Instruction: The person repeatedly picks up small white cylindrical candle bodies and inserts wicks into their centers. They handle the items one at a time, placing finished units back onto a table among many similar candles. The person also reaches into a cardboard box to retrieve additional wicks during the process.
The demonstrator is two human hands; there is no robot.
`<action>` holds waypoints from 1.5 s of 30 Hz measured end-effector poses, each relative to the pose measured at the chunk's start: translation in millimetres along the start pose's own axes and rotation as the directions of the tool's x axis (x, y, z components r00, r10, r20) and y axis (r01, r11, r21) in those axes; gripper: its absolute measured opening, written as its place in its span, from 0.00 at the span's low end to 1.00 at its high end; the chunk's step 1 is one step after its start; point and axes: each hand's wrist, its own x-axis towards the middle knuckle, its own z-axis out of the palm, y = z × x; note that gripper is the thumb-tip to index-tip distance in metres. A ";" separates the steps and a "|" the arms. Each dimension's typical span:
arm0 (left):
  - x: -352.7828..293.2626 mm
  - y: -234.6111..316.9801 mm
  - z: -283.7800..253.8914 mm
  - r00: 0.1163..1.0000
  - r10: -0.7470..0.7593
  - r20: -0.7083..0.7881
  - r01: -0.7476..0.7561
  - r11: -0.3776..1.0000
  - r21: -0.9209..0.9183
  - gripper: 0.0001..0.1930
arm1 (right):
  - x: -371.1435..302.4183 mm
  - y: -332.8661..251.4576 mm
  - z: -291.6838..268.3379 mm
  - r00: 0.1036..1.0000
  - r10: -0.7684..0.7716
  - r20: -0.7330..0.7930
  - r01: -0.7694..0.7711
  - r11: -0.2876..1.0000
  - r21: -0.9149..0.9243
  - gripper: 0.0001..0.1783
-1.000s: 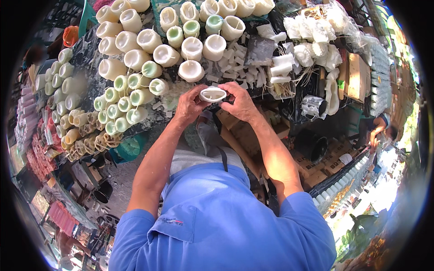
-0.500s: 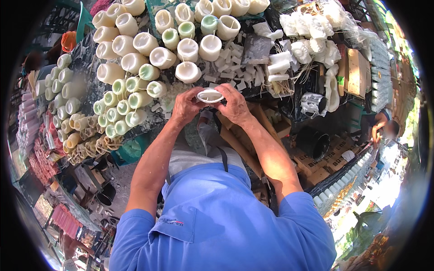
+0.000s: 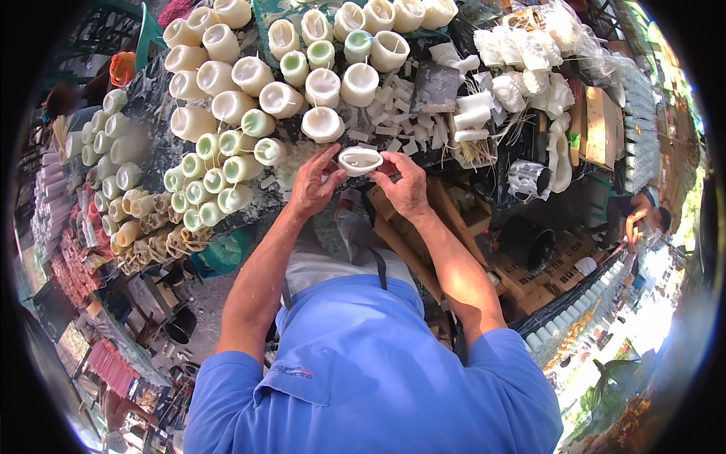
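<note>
A round white wax candle [image 3: 360,161] with a sunken top is held at the near edge of the table. My left hand [image 3: 314,185] grips its left side between thumb and fingers. From the other side, my right hand [image 3: 404,185] pinches the rim the same way. Just beyond it stands a cream candle [image 3: 323,124] with a hollowed top. Small white wax pieces [image 3: 392,113] lie scattered past my right fingers. The underside of the held candle is hidden.
Rows of cream candles [image 3: 253,74] and pale green candles [image 3: 214,180] crowd the table to the left. Carved white wax pieces [image 3: 522,47] and a cardboard box [image 3: 600,127] sit at right. A black bucket [image 3: 529,246] stands below. Another person [image 3: 643,216] works far right.
The held candle is tilted so that more of its hollow top shows. My hands have spread slightly apart around it, and the whole view has shifted a little.
</note>
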 end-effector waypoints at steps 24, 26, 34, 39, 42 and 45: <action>8.5 45.6 21.0 0.937 0.237 -0.259 -0.124 0.913 0.388 0.12 | 21.0 -25.5 14.1 0.991 0.133 -0.032 -0.137 0.973 -0.185 0.18; 3.7 46.3 24.6 0.942 0.125 -0.310 -0.039 0.962 0.269 0.12 | 23.5 -26.2 16.6 0.990 0.128 -0.054 -0.139 0.945 -0.297 0.20; -3.6 45.0 19.7 0.947 -0.103 -0.303 0.120 0.992 0.038 0.13 | 47.6 -19.2 10.1 0.981 -0.139 0.139 0.170 0.953 -0.252 0.21; -4.3 41.0 20.5 0.950 -0.085 -0.300 0.108 0.992 0.059 0.12 | 57.1 -18.3 5.8 0.944 -0.208 0.256 0.275 0.925 -0.263 0.19; -2.8 41.5 20.7 0.951 -0.106 -0.292 0.125 0.991 0.049 0.11 | 59.7 -18.0 6.9 0.932 -0.221 0.287 0.311 0.894 -0.322 0.18; -4.0 41.1 17.4 0.969 -0.046 -0.243 0.073 0.992 0.102 0.12 | 62.0 -19.4 8.1 0.939 -0.208 0.274 0.290 0.908 -0.303 0.18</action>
